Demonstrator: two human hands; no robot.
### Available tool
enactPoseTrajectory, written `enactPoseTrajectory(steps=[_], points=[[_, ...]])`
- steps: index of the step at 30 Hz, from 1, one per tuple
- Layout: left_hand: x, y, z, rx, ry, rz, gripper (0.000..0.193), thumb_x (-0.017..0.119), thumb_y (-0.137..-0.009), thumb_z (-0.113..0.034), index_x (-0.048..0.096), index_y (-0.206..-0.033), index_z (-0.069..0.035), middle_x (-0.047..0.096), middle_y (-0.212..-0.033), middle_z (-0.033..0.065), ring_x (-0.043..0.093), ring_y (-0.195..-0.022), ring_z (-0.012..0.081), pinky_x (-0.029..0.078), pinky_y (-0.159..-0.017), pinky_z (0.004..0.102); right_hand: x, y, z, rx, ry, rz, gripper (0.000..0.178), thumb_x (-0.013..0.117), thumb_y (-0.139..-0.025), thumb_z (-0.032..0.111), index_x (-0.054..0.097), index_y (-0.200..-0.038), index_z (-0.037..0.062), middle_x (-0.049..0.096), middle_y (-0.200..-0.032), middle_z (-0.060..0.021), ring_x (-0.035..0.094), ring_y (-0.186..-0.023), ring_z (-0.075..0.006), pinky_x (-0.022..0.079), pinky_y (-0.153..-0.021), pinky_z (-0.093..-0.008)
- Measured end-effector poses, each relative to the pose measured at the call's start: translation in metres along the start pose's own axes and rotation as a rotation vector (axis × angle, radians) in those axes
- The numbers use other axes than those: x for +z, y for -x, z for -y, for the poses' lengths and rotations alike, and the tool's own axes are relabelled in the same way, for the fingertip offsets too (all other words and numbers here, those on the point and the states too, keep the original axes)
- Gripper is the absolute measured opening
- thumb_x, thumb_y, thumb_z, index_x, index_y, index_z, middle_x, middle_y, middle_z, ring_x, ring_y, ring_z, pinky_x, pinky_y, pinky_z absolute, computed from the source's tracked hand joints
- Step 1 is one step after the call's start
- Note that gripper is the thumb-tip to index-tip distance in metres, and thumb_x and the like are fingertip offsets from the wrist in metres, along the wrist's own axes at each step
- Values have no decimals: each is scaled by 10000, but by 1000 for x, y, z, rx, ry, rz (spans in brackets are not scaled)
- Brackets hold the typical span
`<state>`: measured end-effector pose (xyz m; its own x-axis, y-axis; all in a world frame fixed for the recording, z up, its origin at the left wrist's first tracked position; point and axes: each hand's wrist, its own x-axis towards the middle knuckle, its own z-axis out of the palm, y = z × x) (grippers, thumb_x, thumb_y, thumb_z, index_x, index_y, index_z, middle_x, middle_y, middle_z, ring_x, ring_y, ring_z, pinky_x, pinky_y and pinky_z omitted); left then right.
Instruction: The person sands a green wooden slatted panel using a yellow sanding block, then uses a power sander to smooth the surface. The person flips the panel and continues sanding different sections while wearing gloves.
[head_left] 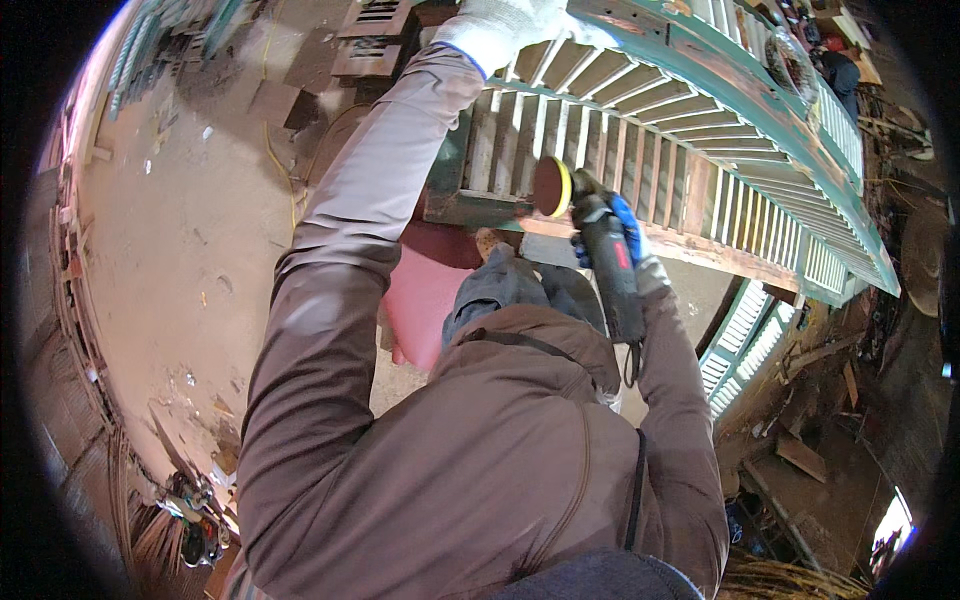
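Louvred shutter (pixel 693 190) likely wants flat, light passes: right hand (pixel 628 222) clamped on sander (pixel 608 262), 2 o'clock; left hand (pixel 505 30) at 12 o'clock, grip unclear.

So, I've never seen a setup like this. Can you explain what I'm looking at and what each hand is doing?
There's no robot here: it's a person working with two gloved hands. The single picture comes from a wide fisheye camera on their head, looking down, so straight edges bend near the rim. The brown sleeves are their own arms.

The right hand grips a disc sander, its yellow-rimmed pad turned toward the left. The left hand is by the top of the green-framed louvered shutters; its exact grip is unclear.

Below is a pink object, partly hidden by the person. A thin yellow cord runs over the ground at left.
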<state>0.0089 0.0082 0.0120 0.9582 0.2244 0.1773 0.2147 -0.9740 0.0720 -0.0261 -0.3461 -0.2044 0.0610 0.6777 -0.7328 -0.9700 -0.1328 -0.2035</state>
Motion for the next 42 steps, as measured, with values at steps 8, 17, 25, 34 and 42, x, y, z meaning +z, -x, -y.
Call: enactPoseTrajectory(steps=[8, 17, 25, 34, 42], points=[[22, -6, 8, 23, 42, -112, 893, 715, -645, -843, 709, -1140, -99, 718, -1106, 129, 658, -1133, 323, 463, -1014, 484, 85, -138, -41, -293, 386, -43, 905, 486, -867, 868, 623, -1296, 84, 694, -805, -191, 662, -559, -262, 569, -496, -415], [16, -8, -11, 56, 3, -111, 827, 740, -665, -794, 710, -1090, -86, 721, -1065, 142, 672, -1089, 307, 494, -966, 457, -6, -80, -24, 12, 511, 203, 732, 629, -977, 570, 532, -1415, -9, 711, -967, -149, 674, -649, -195, 590, -603, -360], [22, -2, 5, 90, -119, -84, 998, 706, -688, -847, 653, -1313, -70, 668, -1336, 157, 630, -1249, 298, 511, -1039, 445, 30, -22, 46, -315, 1350, -541, 838, 929, -693, 500, 588, -1290, 21, 723, -967, -175, 724, -789, -244, 573, -610, -382], [20, 12, 2, 121, -168, -180, 854, 823, -707, -640, 634, -1333, -90, 672, -1321, 130, 618, -1254, 308, 485, -1071, 441, -5, -36, 47, -620, 1731, -552, 838, 897, -674, 556, 628, -1354, 147, 713, -1220, -153, 663, -1150, -349, 514, -991, -455], [27, 3, -2, 38, -214, -75, 906, 783, -717, -723, 639, -1329, -71, 641, -1382, 162, 602, -1278, 324, 471, -1088, 448, -26, -39, 54, -685, 2202, -665, 728, 783, -819, 420, 535, -1468, 202, 666, -1279, -101, 608, -1199, -314, 519, -943, -464]])
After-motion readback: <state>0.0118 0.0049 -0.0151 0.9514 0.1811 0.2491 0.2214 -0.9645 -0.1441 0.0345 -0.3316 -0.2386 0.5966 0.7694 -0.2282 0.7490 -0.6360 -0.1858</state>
